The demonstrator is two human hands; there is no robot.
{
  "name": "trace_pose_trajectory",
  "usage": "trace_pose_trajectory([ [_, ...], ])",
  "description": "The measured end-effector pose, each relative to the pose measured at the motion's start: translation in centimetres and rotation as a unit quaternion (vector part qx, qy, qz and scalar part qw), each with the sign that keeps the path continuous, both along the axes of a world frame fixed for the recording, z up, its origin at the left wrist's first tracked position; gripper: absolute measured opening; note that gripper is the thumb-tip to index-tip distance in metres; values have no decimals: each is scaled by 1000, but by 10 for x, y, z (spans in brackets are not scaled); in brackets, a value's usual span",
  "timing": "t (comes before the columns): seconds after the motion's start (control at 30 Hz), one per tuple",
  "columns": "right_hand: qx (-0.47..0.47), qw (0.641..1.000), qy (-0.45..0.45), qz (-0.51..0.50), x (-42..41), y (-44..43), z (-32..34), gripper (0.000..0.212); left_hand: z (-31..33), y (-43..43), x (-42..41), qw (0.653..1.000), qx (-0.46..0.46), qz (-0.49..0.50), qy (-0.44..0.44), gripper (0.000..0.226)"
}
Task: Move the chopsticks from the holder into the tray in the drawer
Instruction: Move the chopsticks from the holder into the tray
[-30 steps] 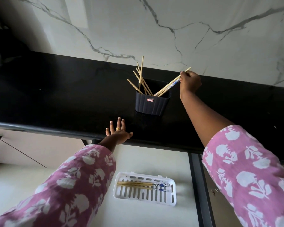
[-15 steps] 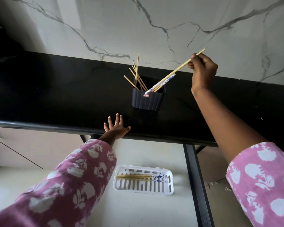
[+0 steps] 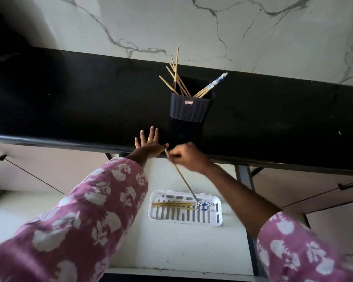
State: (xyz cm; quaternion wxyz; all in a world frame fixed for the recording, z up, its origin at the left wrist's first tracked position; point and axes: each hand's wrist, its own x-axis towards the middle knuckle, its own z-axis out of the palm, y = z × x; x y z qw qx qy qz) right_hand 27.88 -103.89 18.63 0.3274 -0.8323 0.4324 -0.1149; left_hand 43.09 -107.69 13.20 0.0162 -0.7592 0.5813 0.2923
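Note:
A dark ribbed holder (image 3: 190, 108) stands on the black counter and holds several wooden chopsticks (image 3: 176, 78), some with blue-patterned ends. My right hand (image 3: 186, 158) hovers at the counter's front edge, shut on a chopstick (image 3: 181, 178) that slants down with its blue tip over the white slotted tray (image 3: 216, 215) in the open drawer. A few chopsticks (image 3: 175, 205) lie lengthwise in that tray. My left hand (image 3: 150, 144) rests flat on the counter edge, fingers spread, left of the holder.
The black counter (image 3: 69, 102) runs across the view below a white marble wall (image 3: 192, 27). The open drawer (image 3: 171, 247) has a pale floor around the tray. A dark vertical frame (image 3: 245, 180) borders the drawer's right side.
My right hand has lifted a chopstick out of the holder and carried it down and left, over the tray. The left hand has stayed on the counter edge.

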Motion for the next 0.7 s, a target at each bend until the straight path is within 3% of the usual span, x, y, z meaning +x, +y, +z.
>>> trace_pose_trajectory([
  [0.13,13,984,145,100,21,32,-52,20,-2,-5,-1,1000,12,3,-7,78],
  [0.27,16,960,232,154,32,54,-89,19,-4,-7,-3,1000,15,7,-12,77],
  [0.47,-14,931,310,193,37,80,-121,25,-6,-9,-3,1000,16,16,-18,78],
  [0.7,-28,916,337,216,39,78,-140,30,-6,-11,-3,999,23,15,-19,78],
])
